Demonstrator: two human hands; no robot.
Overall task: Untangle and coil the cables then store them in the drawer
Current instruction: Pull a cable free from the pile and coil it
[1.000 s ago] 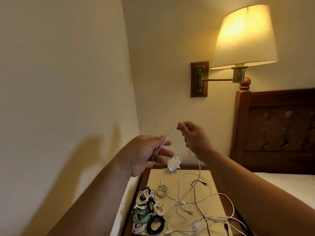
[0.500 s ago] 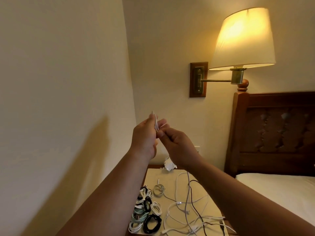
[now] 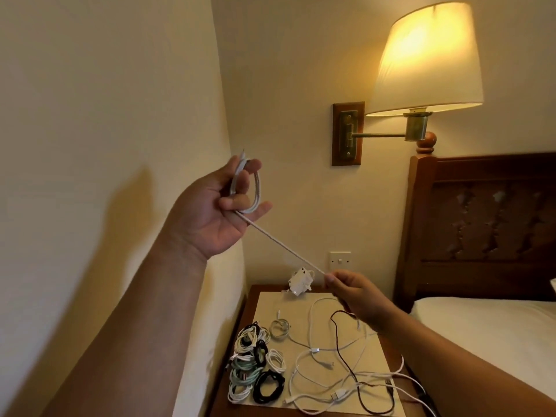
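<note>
white cable (image 3: 281,245) runs taut across mid-frame, looped in left hand (image 3: 210,212), fingers clamped; right hand (image 3: 355,291) fingers pinch it lower right.

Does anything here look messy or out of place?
Yes: loose white and black cables sprawl tangled over the nightstand's right side, beside neatly coiled cables. A white charger lies tilted at the back.

We count two hands (image 3: 210,212), one lamp (image 3: 427,55), one white adapter (image 3: 299,279) and one wall switch (image 3: 340,257).
</note>
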